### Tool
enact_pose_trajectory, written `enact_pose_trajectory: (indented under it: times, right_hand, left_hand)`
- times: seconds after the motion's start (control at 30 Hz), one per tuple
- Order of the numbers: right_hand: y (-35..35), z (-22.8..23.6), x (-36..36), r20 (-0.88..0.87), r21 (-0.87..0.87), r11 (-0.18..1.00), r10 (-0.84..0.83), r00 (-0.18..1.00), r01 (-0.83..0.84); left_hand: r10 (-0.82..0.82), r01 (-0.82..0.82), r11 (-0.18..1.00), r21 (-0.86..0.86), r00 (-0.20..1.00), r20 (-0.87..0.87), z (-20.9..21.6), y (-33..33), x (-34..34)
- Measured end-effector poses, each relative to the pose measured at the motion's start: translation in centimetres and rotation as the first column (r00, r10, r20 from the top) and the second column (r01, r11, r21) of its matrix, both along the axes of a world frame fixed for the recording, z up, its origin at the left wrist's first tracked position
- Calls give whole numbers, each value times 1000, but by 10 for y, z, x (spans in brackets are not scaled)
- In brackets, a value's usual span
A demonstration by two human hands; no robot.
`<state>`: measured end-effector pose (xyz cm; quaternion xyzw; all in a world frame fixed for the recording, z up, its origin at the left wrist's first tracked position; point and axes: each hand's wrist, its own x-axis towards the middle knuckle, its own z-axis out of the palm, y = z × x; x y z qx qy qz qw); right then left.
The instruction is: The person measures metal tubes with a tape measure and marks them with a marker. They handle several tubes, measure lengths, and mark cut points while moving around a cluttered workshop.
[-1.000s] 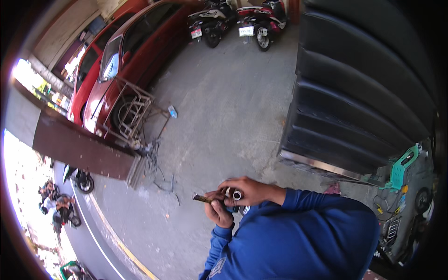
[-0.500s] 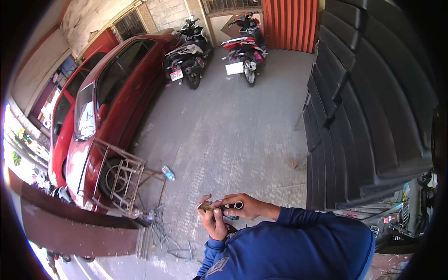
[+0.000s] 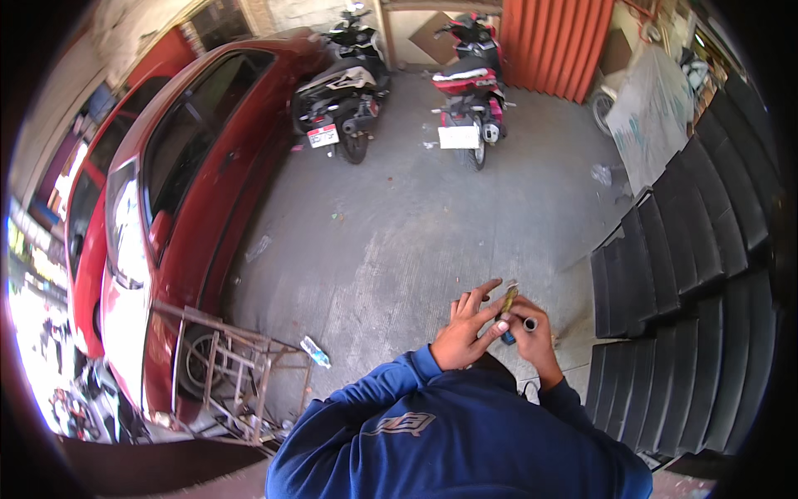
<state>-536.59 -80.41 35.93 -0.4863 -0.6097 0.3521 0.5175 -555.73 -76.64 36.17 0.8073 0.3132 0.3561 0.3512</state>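
Out in front of my chest, both hands meet around small items. My left hand (image 3: pixel 464 334) has its thumb and a finger at a slim yellowish-brown piece (image 3: pixel 509 299) with a pale, shiny tip; its other fingers stretch outward. My right hand (image 3: pixel 534 339) is curled around a tool with a round, hollow metal end (image 3: pixel 529 323). A small blue part (image 3: pixel 508 338) shows between the hands. Fingers cover the rest, so I cannot tell whether these parts are joined. Dark blue sleeves cover both my arms.
Black ribbed panels (image 3: pixel 690 249) are stacked at right. A rusty metal frame (image 3: pixel 237 366) stands left, beside a plastic bottle (image 3: pixel 315 351) on the concrete floor (image 3: pixel 374 224). A red car (image 3: pixel 199 191) is parked left; two motorbikes (image 3: pixel 470 91) stand at the back.
Both hands have moved right and farther out, still together at the small items. My left fingers have shifted along the yellowish piece. The view has turned, showing a covered thing at far right.
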Motion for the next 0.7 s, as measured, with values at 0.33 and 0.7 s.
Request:
enact_pose_trajectory:
  times: [0.33,0.7]
  right_hand:
    - [383,-65,-8,-76,-224,966,-152,985,131]
    - [825,-45,-44,-180,-173,969,144,973,-175]
  left_hand:
    - [-268,-530,691,-491,443,-855,-403,328,-269]
    - [-444,-633,724,-274,-124,-887,-340,555,-504]
